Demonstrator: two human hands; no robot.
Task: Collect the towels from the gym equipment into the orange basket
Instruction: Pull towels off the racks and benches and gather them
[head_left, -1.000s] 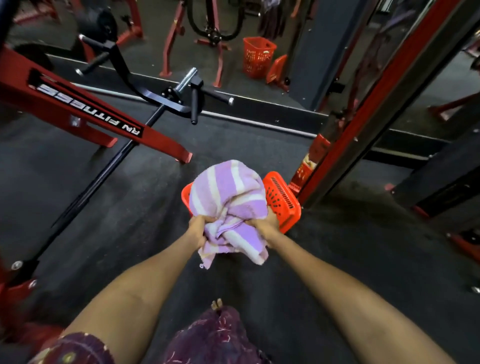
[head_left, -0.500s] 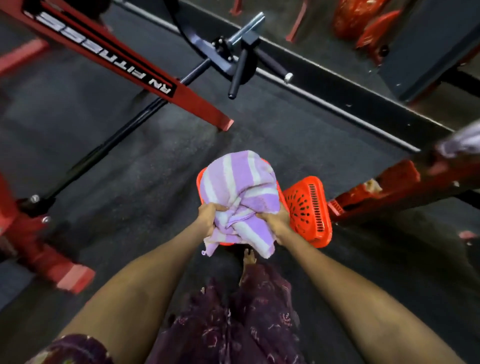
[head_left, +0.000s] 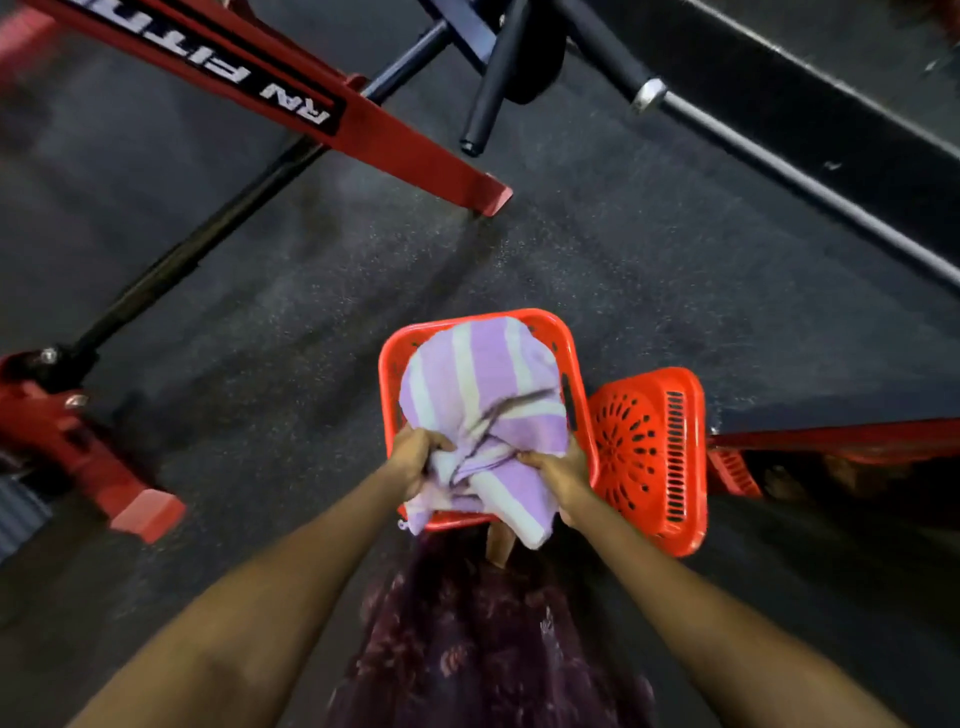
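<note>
The striped towel (head_left: 485, 410) bulges directly over the orange basket (head_left: 540, 319), its near end gripped by curled fingers of the left hand (head_left: 415, 454) and right hand (head_left: 558, 470), 2 equally close

Both arms reach forward, left hand (head_left: 415, 453) and right hand (head_left: 556, 470) seemingly clenched

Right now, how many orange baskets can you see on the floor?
2. One orange basket sits upright under the striped towel both hands grip; a second basket lies tipped on its side just right of it. Others may be out of frame.
</note>
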